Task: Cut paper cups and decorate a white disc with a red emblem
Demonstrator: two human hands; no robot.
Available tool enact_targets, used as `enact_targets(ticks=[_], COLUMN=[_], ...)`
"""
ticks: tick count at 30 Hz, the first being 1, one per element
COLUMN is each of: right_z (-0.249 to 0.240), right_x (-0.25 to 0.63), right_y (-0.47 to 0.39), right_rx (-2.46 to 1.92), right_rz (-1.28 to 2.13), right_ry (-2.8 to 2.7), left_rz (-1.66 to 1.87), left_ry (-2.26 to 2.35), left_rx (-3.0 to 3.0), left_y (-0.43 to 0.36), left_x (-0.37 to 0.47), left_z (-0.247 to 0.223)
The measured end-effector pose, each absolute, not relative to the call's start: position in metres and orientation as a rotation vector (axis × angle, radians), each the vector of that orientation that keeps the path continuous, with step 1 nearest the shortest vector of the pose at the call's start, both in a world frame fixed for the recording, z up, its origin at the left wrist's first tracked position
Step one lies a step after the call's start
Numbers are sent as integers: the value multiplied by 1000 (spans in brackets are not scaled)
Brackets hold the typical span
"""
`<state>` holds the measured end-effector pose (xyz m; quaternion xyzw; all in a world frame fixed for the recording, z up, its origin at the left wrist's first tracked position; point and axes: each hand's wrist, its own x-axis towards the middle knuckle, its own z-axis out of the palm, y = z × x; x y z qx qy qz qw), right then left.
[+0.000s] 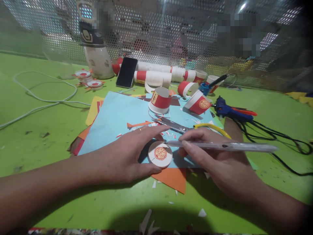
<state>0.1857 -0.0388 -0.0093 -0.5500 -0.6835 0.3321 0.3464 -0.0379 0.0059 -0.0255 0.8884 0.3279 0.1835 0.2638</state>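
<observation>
A round white disc (160,154) with an orange emblem lies on a light blue sheet (110,120). My left hand (132,153) curves round the disc's left side, thumb at its lower edge and fingers by its upper edge, holding it. In my right hand (207,156) is a clear pen (227,146), pinched near its front end, with the tip pointing left at the disc's upper right edge. Just beyond my hands lie scissors (173,125) with yellow handles. Small red and white paper scraps are scattered beside the blades.
Behind stand a red-and-white paper cup (160,100), a tilted cup (198,102), stacked cups (158,78) and a phone (126,72). A blue glue gun (230,111) with black cord lies right. Left are a bottle (97,58), small wheel-like pieces (94,85) and a white cable (49,103).
</observation>
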Motion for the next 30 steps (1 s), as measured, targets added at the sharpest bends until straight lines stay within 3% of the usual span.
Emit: enact_targets(ticks=[30], right_z=[-8], right_x=[181], right_y=[-32], right_rx=[-1382], right_rz=[967], right_ry=[-1770], left_rz=[548], left_ry=[833], left_rx=[2372], left_y=[5], left_x=[-38], left_z=[-26])
